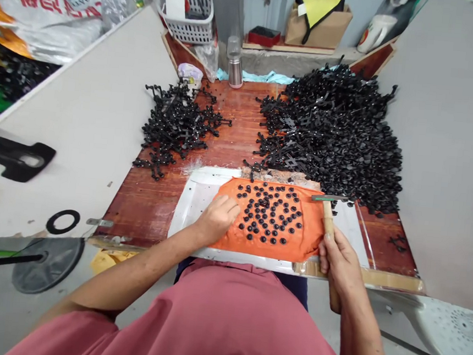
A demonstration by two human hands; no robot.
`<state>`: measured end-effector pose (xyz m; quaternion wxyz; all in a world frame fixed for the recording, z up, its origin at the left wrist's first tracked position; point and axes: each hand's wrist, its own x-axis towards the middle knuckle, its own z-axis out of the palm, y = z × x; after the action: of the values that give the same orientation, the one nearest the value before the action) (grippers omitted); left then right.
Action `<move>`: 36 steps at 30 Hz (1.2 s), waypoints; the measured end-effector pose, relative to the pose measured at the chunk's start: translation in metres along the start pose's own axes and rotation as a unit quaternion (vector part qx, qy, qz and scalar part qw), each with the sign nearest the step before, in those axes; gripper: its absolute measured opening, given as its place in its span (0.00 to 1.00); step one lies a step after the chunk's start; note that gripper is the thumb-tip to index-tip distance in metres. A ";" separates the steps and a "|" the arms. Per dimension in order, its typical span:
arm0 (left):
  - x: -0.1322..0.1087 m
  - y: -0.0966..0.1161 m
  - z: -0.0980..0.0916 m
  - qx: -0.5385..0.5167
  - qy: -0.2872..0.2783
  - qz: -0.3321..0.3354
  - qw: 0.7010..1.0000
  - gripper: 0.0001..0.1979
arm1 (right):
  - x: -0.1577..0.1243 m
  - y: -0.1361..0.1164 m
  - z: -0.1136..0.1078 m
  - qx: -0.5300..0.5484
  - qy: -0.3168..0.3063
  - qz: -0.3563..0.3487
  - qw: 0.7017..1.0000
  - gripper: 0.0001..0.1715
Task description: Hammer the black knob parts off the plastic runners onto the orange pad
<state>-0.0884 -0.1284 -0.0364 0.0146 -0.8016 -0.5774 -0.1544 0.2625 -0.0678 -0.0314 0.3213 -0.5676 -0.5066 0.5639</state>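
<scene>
The orange cloth (311,239) lies spread out nearly flat, its right side creased; across it I see many small black round pieces (272,221), loosely strewn, most of them apart, some bunched close together near the middle; to their right I make out the hammer (327,216), its pale wooden handle slanting down past the cloth's right edge, its slim, greenish-grey head at the far end, set crosswise.

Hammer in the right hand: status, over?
Right hand gripping hammer. Left hand curled by left edge of orange cloth. Small black pieces scattered over cloth. Big black pile just beyond hammer head.
</scene>
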 end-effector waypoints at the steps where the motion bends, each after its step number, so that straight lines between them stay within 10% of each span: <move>1: -0.003 0.001 -0.001 -0.015 -0.003 0.006 1.000 0.20 | 0.000 0.000 0.000 0.001 0.000 0.001 1.000 0.26; 12: 0.069 -0.013 -0.033 0.033 -0.070 -0.141 0.987 0.17 | 0.002 0.006 -0.001 0.005 0.000 0.000 1.000 0.29; 26: 0.091 -0.001 -0.026 0.006 -0.142 -0.048 0.989 0.11 | 0.003 0.009 0.000 0.018 -0.012 -0.002 1.000 0.28; 36: 0.156 -0.047 -0.022 0.048 -0.122 -0.046 0.990 0.15 | 0.003 0.008 0.001 0.029 -0.002 0.012 1.000 0.40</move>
<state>-0.0930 0.0263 0.0188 -0.0249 -0.7853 -0.6180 -0.0280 0.2623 -0.0671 -0.0401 0.3294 -0.5631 -0.4840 0.5832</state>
